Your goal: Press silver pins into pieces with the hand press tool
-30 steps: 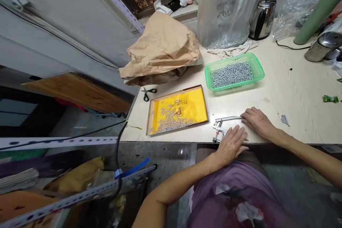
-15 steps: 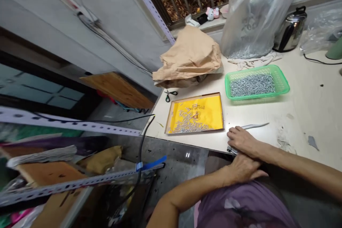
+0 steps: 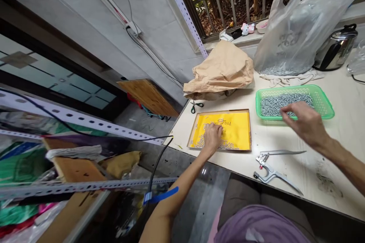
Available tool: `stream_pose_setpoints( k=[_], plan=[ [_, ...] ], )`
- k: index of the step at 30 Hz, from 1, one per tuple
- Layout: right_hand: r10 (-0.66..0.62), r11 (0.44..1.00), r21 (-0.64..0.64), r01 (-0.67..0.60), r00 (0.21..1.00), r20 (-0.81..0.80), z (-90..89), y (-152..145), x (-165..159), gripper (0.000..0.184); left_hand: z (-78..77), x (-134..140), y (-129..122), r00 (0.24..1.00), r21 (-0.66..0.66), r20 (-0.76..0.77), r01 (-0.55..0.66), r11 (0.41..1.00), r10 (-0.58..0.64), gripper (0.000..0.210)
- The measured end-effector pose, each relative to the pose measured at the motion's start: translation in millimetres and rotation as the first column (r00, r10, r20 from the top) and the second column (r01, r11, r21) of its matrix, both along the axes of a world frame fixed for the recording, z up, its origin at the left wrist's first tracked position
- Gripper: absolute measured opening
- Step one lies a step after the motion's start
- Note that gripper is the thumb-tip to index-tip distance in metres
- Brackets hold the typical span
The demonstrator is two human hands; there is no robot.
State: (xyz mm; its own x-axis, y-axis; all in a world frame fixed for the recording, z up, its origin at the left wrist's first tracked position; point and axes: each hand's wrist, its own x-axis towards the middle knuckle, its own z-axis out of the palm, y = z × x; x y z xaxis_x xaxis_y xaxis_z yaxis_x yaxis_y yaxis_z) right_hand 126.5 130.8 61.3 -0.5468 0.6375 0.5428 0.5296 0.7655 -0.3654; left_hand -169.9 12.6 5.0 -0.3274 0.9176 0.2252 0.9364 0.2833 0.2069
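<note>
My left hand is over the shallow tray lined in yellow, its fingers curled down among small metal pins. What its fingertips hold, if anything, is hidden. Above the near rim of a green plastic basket, my right hand has its fingers drawn together in a pinch. I cannot make out anything between them. Many similar metal pieces fill the basket. Silver hand pliers with spread handles lie on the table below my right hand, touched by neither hand.
Small scissors lie at the table's left edge. A crumpled brown paper bag, a clear plastic bag and a steel kettle stand along the back. A black cable hangs by the left edge.
My hands have moved apart from the pliers, which now lie on the table. The left went to the yellow tray, the right to the green basket. The view has shifted.
</note>
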Motion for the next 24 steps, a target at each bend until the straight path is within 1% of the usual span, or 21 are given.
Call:
stream_pose_setpoints(
  k=[1, 3, 4, 6, 8, 10, 12, 13, 14, 15, 16, 18, 19, 20, 21, 22, 24],
  plan=[
    [-0.052, 0.998, 0.035, 0.052, 0.998, 0.018, 3.7, 11, 7, 0.025, 1.0, -5, 8, 0.999, -0.099, -0.016, -0.036, 0.994, 0.034, 0.026],
    [-0.115, 0.990, 0.087, 0.110, 0.992, 0.053, 4.1, 20, 17, 0.030, 0.9, -10, 18, 0.998, -0.253, -0.047, -0.055, 0.966, 0.044, 0.029],
    [-0.118, 0.989, 0.094, 0.111, 0.990, 0.071, 1.3, 17, 21, 0.031, 0.3, -10, 22, 0.998, -0.304, -0.058, -0.049, 0.951, 0.033, 0.029],
    [-0.072, 0.996, 0.059, 0.066, 0.992, 0.104, -8.5, 1, 26, 0.030, -0.6, -10, 26, 0.998, -0.368, -0.064, -0.033, 0.929, 0.010, 0.028],
    [0.003, 1.000, -0.029, 0.000, 0.992, 0.127, -21.0, -26, 30, 0.028, 0.3, -11, 28, 0.998, -0.403, -0.059, -0.022, 0.915, -0.002, 0.027],
    [0.074, 0.988, -0.143, -0.054, 0.987, 0.143, -33.1, -57, 35, 0.027, 3.4, -13, 29, 0.998, -0.418, -0.058, -0.010, 0.908, -0.015, 0.026],
    [0.123, 0.966, -0.245, -0.083, 0.981, 0.153, -43.2, -84, 41, 0.028, 8.2, -10, 25, 0.999, -0.374, -0.024, 0.016, 0.927, -0.027, 0.024],
    [0.137, 0.955, -0.282, -0.090, 0.979, 0.154, -47.3, -96, 45, 0.028, 10.7, -4, 21, 0.999, -0.333, 0.031, 0.037, 0.942, -0.028, 0.022],
    [0.146, 0.945, -0.313, -0.091, 0.977, 0.157, -51.0, -107, 49, 0.028, 12.9, 3, 15, 0.992, -0.292, 0.123, 0.067, 0.954, -0.032, 0.020],
    [0.150, 0.937, -0.338, -0.087, 0.975, 0.165, -54.2, -116, 52, 0.028, 14.7, 13, 7, 0.968, -0.258, 0.248, 0.106, 0.960, -0.040, 0.019],
    [0.153, 0.930, -0.358, -0.081, 0.973, 0.176, -57.3, -125, 56, 0.027, 15.6, 26, -2, 0.919, -0.242, 0.391, 0.154, 0.958, -0.049, 0.017],
    [0.165, 0.917, -0.393, -0.073, 0.965, 0.204, -63.5, -138, 60, 0.024, 14.0, 54, -21, 0.767, -0.253, 0.640, 0.273, 0.928, -0.051, 0.018],
    [0.168, 0.912, -0.404, -0.068, 0.962, 0.217, -66.6, -143, 61, 0.022, 11.4, 68, -30, 0.694, -0.269, 0.719, 0.321, 0.908, -0.033, 0.019],
    [0.161, 0.912, -0.407, -0.057, 0.960, 0.227, -69.6, -147, 61, 0.022, 7.8, 81, -37, 0.638, -0.293, 0.770, 0.356, 0.887, -0.002, 0.020],
    [0.151, 0.913, -0.406, -0.044, 0.960, 0.236, -72.4, -151, 61, 0.022, 3.5, 92, -42, 0.602, -0.324, 0.798, 0.375, 0.869, 0.037, 0.022],
    [0.140, 0.914, -0.406, -0.030, 0.960, 0.244, -74.8, -153, 60, 0.022, -0.9, 101, -46, 0.584, -0.358, 0.808, 0.381, 0.852, 0.078, 0.023],
    [0.135, 0.909, -0.416, -0.018, 0.958, 0.254, -78.0, -156, 59, 0.024, -8.2, 111, -47, 0.587, -0.418, 0.797, 0.371, 0.829, 0.140, 0.025]
  ],
)
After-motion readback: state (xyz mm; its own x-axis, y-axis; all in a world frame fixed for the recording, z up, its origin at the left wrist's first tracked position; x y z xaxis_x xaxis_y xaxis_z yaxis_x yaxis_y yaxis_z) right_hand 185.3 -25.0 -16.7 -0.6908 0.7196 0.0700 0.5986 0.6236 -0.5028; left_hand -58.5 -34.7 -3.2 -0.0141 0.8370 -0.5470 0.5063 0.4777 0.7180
